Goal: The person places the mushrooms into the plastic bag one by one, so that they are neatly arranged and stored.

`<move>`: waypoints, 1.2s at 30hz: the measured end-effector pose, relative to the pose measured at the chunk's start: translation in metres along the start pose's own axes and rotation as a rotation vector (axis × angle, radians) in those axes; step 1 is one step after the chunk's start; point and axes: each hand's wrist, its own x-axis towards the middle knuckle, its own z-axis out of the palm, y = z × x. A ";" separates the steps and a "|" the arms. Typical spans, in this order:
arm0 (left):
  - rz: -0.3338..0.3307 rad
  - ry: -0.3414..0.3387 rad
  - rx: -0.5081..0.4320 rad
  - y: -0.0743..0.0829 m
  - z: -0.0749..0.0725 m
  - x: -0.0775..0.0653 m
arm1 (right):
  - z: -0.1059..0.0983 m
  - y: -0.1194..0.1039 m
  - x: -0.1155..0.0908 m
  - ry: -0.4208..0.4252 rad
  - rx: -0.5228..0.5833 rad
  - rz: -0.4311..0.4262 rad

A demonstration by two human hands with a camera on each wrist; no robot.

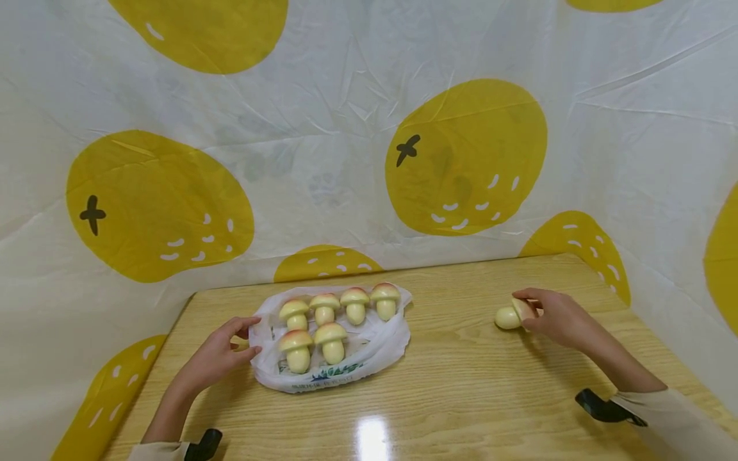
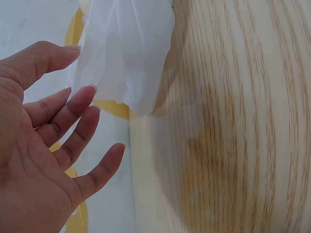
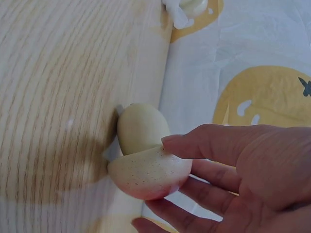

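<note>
In the head view, my right hand holds a model mushroom by its cap at the right of the table. The right wrist view shows the thumb on the pink-tinged, speckled cap, fingers behind it and the pale stem pointing away. My left hand is at the left edge of a white plastic bag. Its fingers are spread and loosely bent beside the bag's edge in the left wrist view; whether they touch cannot be told. Several similar mushrooms lie on the bag in two rows.
The wooden table extends between the bag and my right hand. A white cloth with yellow fruit prints hangs behind the table and along its sides. Dark straps sit on both wrists.
</note>
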 end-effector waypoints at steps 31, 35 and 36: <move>0.013 0.007 -0.012 0.002 -0.002 0.000 | 0.002 0.002 0.008 -0.049 0.076 0.012; 0.012 0.005 -0.010 0.000 -0.001 0.000 | 0.002 0.001 0.008 -0.059 0.076 0.005; 0.010 0.005 -0.008 -0.001 -0.001 0.000 | 0.002 0.001 0.008 -0.070 0.098 0.007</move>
